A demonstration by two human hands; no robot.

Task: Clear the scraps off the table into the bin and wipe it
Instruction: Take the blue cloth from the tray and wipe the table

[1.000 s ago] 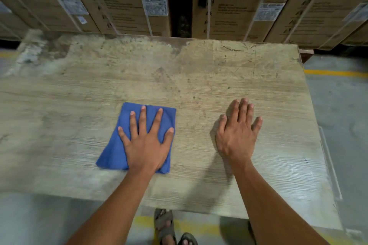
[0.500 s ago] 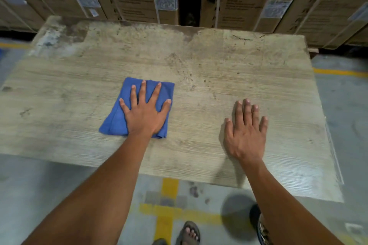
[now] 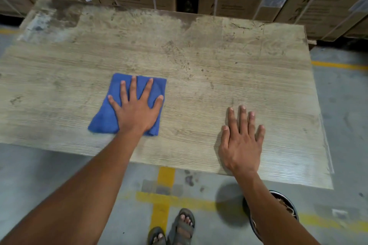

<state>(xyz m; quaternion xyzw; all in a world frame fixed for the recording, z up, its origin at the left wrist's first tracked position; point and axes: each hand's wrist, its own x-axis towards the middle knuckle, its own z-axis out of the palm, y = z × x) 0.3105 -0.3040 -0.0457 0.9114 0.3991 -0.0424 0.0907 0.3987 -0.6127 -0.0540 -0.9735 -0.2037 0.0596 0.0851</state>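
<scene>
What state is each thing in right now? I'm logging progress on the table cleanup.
left hand: flat, fingers spread, pressing on the cloth.
blue cloth: folded, lying flat on the table under the left hand.
right hand: flat on the bare table, holding nothing.
table: no loose scraps visible, surface stained and worn.
bin: on the floor under the right forearm, scraps inside.

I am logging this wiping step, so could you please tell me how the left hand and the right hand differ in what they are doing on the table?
The left hand presses flat on a folded blue cloth, fingers spread; the right hand rests on the bare table, fingers closer together. The left hand lies farther in from the near edge; the right hand's wrist sits at that edge. Both are open, palm down.
</scene>
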